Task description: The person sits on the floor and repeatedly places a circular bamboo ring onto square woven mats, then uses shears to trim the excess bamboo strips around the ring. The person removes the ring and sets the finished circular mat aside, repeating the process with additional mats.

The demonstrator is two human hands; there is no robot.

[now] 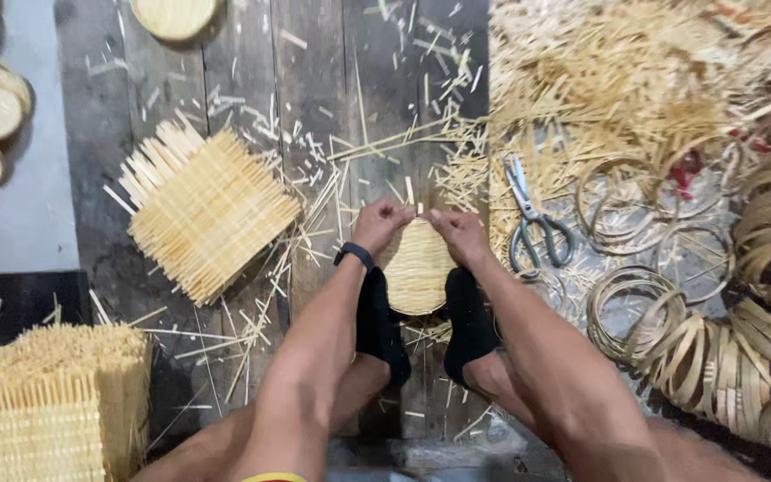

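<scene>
Pinching the top rim of a small round woven basket [417, 268] with left hand [377, 223] and right hand [461, 234], braced between both feet; looks mostly woven, stray ends left, scissors [533, 223] nearby.

Both arms reach forward between the knees, left hand [378, 223] and right hand [459, 234] in a pinching grip.
</scene>
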